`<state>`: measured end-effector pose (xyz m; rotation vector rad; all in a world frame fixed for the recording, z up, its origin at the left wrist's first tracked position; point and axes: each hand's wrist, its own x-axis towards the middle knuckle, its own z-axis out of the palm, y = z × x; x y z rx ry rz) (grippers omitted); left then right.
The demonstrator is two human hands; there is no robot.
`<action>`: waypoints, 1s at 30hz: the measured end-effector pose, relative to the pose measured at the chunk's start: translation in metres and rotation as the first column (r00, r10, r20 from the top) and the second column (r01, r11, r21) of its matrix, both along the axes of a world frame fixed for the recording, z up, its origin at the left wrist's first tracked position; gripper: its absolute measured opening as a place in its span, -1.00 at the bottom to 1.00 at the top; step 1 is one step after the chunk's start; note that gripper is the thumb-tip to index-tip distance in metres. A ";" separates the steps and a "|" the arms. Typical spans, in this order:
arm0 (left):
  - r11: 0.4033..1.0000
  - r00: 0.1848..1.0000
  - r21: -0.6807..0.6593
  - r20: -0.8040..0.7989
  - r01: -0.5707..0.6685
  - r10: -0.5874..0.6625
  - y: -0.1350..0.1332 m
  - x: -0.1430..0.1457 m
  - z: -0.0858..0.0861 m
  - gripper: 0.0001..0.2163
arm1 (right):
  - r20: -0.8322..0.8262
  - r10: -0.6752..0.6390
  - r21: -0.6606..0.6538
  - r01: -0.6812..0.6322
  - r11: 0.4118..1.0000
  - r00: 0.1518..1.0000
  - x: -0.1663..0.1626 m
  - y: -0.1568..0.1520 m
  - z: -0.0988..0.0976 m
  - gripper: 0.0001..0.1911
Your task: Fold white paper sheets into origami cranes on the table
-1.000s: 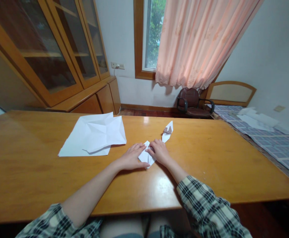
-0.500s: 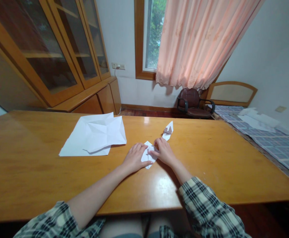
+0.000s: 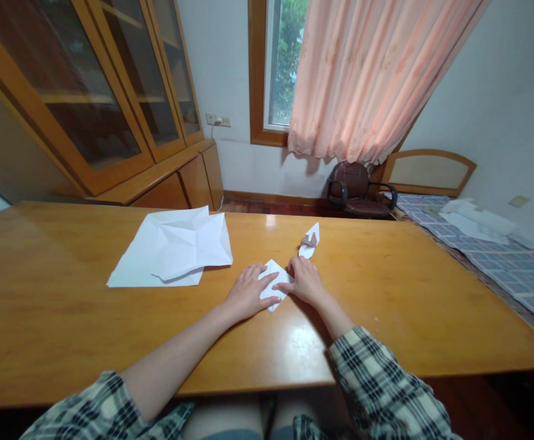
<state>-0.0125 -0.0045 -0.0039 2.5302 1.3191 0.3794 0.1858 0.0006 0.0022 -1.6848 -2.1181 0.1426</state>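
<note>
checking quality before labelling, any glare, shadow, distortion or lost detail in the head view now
Head view: bright glare on the tabletop by its near edge; dark shadow beside the right forearm; cabinet leaning, probably wide-angle distortion; small folded paper bright, its creases hard to make out.

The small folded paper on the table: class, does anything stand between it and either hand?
Nothing visible does. The left hand and right hand both touch the small folded paper from either side. The other folded piece lies beyond the right hand, and the larger sheets lie off to the left.
</note>
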 end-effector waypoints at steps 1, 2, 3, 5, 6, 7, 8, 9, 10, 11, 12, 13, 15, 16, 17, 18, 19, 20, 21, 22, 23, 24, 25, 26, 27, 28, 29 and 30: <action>1.000 1.000 0.000 -0.008 -0.002 0.002 0.000 0.000 -0.001 -0.42 | 0.003 -0.016 0.001 0.016 1.000 1.000 0.001 0.002 -0.001 -0.53; 1.000 1.000 0.000 -0.014 -0.004 0.004 0.001 0.000 -0.002 -0.41 | 0.006 -0.033 0.001 0.033 0.999 0.999 0.002 0.003 -0.002 -0.54; 1.000 1.000 0.001 -0.018 -0.007 0.007 0.001 0.000 -0.003 -0.39 | 0.008 -0.050 0.001 0.050 0.999 0.999 0.003 0.005 -0.003 -0.54; 1.000 1.000 -0.001 -0.020 -0.008 0.008 0.002 -0.001 -0.004 -0.36 | 0.010 -0.078 0.001 0.078 0.997 0.997 0.005 0.009 -0.006 -0.56; 1.000 1.000 -0.004 -0.020 -0.005 0.004 0.002 -0.001 -0.004 -0.34 | 0.009 -0.091 0.003 0.091 0.996 0.996 0.005 0.011 -0.007 -0.57; 1.000 1.000 -0.009 -0.020 0.002 -0.002 0.003 -0.002 -0.004 -0.32 | 0.007 -0.103 0.005 0.103 0.995 0.995 0.005 0.012 -0.008 -0.59; 1.000 1.000 -0.017 -0.020 0.012 -0.013 0.003 -0.003 -0.003 -0.30 | 0.006 -0.113 0.005 0.113 0.994 0.994 0.004 0.013 -0.008 -0.61; 0.999 1.000 -0.026 -0.021 0.023 -0.023 0.003 -0.005 -0.002 -0.28 | 0.006 -0.123 0.003 0.123 0.992 0.992 0.003 0.013 -0.008 -0.63; 0.999 0.999 -0.038 -0.022 0.032 -0.033 0.004 -0.006 0.000 -0.26 | 0.008 -0.135 0.000 0.135 0.991 0.991 0.001 0.014 -0.008 -0.65; 0.998 0.999 -0.050 -0.023 0.039 -0.041 0.004 -0.007 0.001 -0.24 | 0.013 -0.149 -0.003 0.149 0.989 0.989 0.000 0.014 -0.007 -0.68; 0.997 0.999 -0.061 -0.024 0.045 -0.046 0.004 -0.008 0.002 -0.21 | 0.018 -0.162 -0.007 0.162 0.987 0.987 -0.002 0.013 -0.006 -0.71; 0.996 0.999 -0.070 -0.025 0.047 -0.049 0.004 -0.009 0.004 -0.20 | 0.022 -0.172 -0.010 0.172 0.985 0.985 -0.003 0.013 -0.005 -0.74; 0.996 0.998 -0.076 -0.025 0.047 -0.049 0.004 -0.010 0.005 -0.17 | 0.018 -0.172 -0.006 0.172 0.985 0.985 -0.004 0.012 -0.003 -0.79; 0.996 0.998 -0.073 -0.025 0.049 -0.051 0.003 -0.010 0.005 -0.17 | 0.005 -0.156 0.003 0.156 0.988 0.988 -0.003 0.010 -0.002 -0.81; 0.997 0.998 -0.064 -0.024 0.049 -0.051 0.003 -0.009 0.005 -0.16 | -0.016 -0.125 0.016 0.125 0.992 0.992 -0.002 0.009 -0.001 -0.84; 0.998 0.999 -0.049 -0.023 0.046 -0.047 0.003 -0.008 0.004 -0.17 | -0.043 -0.077 0.032 0.078 0.996 0.996 -0.001 0.007 0.000 -0.86; 0.999 0.999 -0.029 -0.019 0.040 -0.041 0.003 -0.007 0.003 -0.17 | -0.071 -0.011 0.045 0.014 0.999 0.997 0.000 0.004 0.000 -0.88; 0.999 0.999 -0.006 -0.013 0.031 -0.031 0.002 -0.005 0.002 -0.18 | -0.098 0.067 0.052 -0.062 0.997 0.993 0.001 0.001 0.001 -0.88; 1.000 1.000 0.016 -0.004 0.021 -0.020 0.002 -0.004 0.002 -0.19 | -0.118 0.147 0.050 -0.142 0.989 0.982 0.002 -0.002 0.001 -0.88; 0.999 1.000 0.033 0.003 0.011 -0.011 0.002 -0.003 0.001 -0.19 | -0.129 0.214 0.039 -0.211 0.977 0.968 0.002 -0.005 0.001 -0.87; 0.999 1.000 0.043 0.009 0.004 -0.004 0.002 -0.002 0.001 -0.20 | -0.134 0.255 0.027 -0.254 0.967 0.958 0.002 -0.007 0.002 -0.85; 0.999 1.000 0.046 0.015 0.002 -0.003 0.003 -0.003 0.001 -0.20 | -0.136 0.278 0.012 -0.279 0.960 0.951 0.002 -0.009 0.001 -0.84; 0.999 1.000 0.041 0.022 0.012 -0.013 0.005 -0.004 0.002 -0.21 | -0.136 0.284 -0.001 -0.287 0.958 0.949 0.002 -0.010 0.001 -0.82; 0.999 0.999 0.028 0.030 0.036 -0.037 0.008 -0.008 0.003 -0.22 | -0.135 0.281 -0.012 -0.285 0.958 0.950 0.001 -0.011 0.001 -0.80; 0.998 0.997 0.012 0.046 0.068 -0.069 0.011 -0.012 0.005 -0.24 | -0.136 0.275 -0.023 -0.281 0.960 0.952 0.001 -0.011 0.000 -0.79; 0.991 0.989 -0.018 0.065 0.136 -0.135 0.015 -0.018 0.007 -0.26 | -0.138 0.269 -0.032 -0.276 0.961 0.953 0.001 -0.010 0.000 -0.79; 0.977 0.976 -0.055 0.088 0.205 -0.200 0.020 -0.024 0.009 -0.29 | -0.142 0.264 -0.040 -0.272 0.961 0.954 0.001 -0.009 -0.001 -0.78; 0.961 0.962 -0.094 0.116 0.260 -0.249 0.024 -0.031 0.011 -0.31 | -0.148 0.261 -0.048 -0.271 0.961 0.954 0.001 -0.008 -0.001 -0.78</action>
